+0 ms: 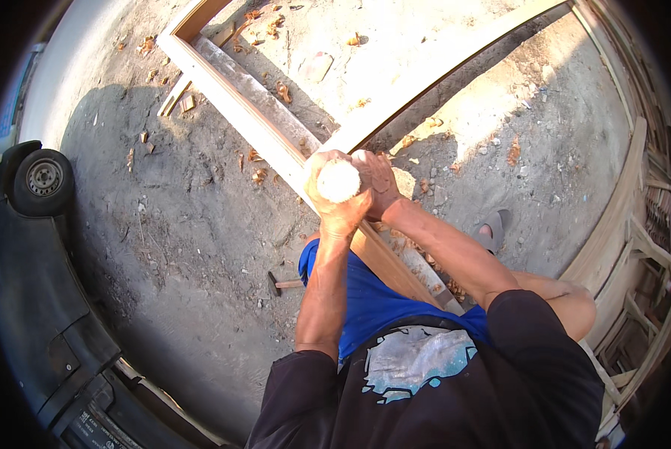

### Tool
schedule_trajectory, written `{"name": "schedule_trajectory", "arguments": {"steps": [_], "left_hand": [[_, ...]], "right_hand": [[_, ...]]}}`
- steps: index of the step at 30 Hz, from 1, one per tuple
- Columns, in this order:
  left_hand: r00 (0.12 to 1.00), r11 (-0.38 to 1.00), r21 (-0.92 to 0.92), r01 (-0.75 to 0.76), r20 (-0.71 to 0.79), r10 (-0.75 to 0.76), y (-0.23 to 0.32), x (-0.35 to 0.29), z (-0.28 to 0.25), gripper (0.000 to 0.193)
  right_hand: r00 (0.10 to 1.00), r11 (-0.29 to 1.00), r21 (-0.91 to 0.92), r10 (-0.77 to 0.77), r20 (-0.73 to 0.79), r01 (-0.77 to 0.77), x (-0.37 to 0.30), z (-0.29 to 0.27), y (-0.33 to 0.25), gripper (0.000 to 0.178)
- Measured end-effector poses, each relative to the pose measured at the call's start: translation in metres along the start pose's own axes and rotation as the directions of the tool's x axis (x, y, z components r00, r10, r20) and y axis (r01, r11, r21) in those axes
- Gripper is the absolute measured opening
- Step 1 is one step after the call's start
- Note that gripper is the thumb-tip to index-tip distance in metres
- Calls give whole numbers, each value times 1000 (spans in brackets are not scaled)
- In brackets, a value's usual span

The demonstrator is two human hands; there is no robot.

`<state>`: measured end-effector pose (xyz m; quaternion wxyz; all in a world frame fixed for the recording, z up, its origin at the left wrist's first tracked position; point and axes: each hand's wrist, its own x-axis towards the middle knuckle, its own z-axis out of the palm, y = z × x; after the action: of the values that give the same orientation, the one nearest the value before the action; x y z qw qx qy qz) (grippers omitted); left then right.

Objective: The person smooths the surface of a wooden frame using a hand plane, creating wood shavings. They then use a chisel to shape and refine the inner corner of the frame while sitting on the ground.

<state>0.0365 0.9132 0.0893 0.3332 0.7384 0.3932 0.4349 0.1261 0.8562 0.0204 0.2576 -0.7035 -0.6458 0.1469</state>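
So I'm running off the left of two head-worn cams, looking steeply down past the black shirt [493,374] at the ground [201,217]. The left hand [342,214] and right hand [381,182] land around mid-view, pretty close to the lens. It's super wide fisheye, so I also catch the dark vehicle [36,284] at the ground's left edge and the wood pile [611,218] at its right, both bending with the rim. Feed's upright.

A pale round-ended object [339,182] points upward over a wooden frame [234,102].
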Motion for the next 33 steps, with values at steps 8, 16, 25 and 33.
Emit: {"name": "schedule_trajectory", "arguments": {"steps": [8,16,25,33], "left_hand": [[675,884,-452,-118,616,405,52,-78,4,44],[740,931,-309,-194,577,346,-3,-20,-36,34],[829,907,-419,-41,492,265,76,-150,-20,25],[878,932,-204,-301,323,354,8,-36,-25,25]], "right_hand": [[961,956,258,-196,194,142,-76,-42,55,28],[950,879,374,-230,-212,296,-5,-5,2,25],[993,959,275,40,110,-69,-162,-6,-5,18],[978,967,154,-197,-67,205,-7,7,4,24]]}}
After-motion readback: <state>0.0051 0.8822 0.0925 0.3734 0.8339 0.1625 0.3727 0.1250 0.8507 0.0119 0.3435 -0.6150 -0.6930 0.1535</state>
